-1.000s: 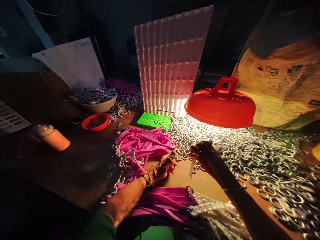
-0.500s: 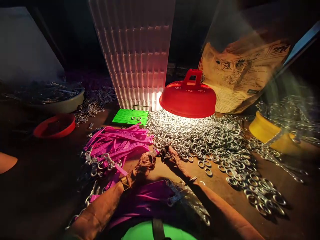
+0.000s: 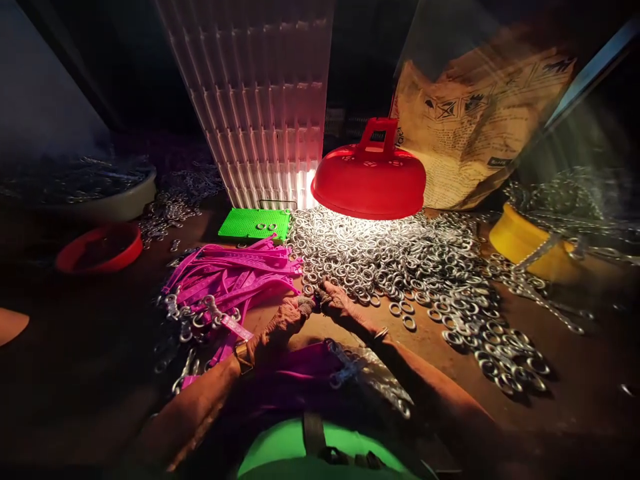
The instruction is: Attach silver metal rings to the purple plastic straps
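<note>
My left hand (image 3: 290,316) is closed, its fingertips pinched at the near edge of the ring pile. What it grips is too small and dark to name. My right hand (image 3: 336,301) meets it tip to tip, also closed on something hidden between the fingers. Beyond both hands spreads a heap of metal rings (image 3: 380,257). Left of them lies a bundle of pink straps (image 3: 235,273), with metal clasps (image 3: 213,312) at its near side. More purple straps (image 3: 295,377) with metal pieces rest below my forearms.
A red lamp (image 3: 370,180) hangs over the rings. Around are a green perforated tray (image 3: 255,225), red bowl (image 3: 100,250), yellow container (image 3: 525,241), corrugated panel (image 3: 265,107) and printed sack (image 3: 465,133). Someone's bare skin (image 3: 13,326) shows at the left edge.
The view has shifted, so most things appear slightly higher and further left. My two hands have drawn closer together, and the right fingers are more curled.
</note>
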{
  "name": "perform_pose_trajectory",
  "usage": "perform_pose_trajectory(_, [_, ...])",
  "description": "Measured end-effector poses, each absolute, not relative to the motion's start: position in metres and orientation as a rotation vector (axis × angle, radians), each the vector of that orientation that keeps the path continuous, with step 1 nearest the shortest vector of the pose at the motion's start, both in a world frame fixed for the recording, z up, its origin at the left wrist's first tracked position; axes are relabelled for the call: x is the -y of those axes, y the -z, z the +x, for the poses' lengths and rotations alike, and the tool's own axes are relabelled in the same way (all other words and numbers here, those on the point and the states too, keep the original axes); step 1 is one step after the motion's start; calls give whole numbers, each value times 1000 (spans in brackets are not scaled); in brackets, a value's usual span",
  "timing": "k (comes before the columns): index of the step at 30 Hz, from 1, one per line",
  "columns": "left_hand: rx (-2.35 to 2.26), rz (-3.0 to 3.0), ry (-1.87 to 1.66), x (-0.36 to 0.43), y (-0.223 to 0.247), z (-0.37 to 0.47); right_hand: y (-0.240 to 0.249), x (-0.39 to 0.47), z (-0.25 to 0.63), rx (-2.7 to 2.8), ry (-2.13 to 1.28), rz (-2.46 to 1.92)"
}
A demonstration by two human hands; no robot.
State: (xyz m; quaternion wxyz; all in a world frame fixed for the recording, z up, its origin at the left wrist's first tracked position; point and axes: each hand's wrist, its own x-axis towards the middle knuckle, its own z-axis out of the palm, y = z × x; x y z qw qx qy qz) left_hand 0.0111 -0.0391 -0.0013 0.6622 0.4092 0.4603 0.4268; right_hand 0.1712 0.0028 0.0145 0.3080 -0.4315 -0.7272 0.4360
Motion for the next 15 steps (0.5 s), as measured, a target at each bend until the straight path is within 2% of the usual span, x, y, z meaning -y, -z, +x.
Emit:
perform_pose_trajectory(3, [-1042, 1005, -919, 40, -15, 9, -31, 1, 172, 1976, -1098, -1047])
perform_pose_trajectory(11, [-1142, 983, -724, 64, -101, 0, -97, 62, 188, 2352, -1029, -1011])
perform_pose_trajectory(15, [-1079, 1112, -496, 101, -102, 3, -92, 115, 204, 2339, -1067, -985])
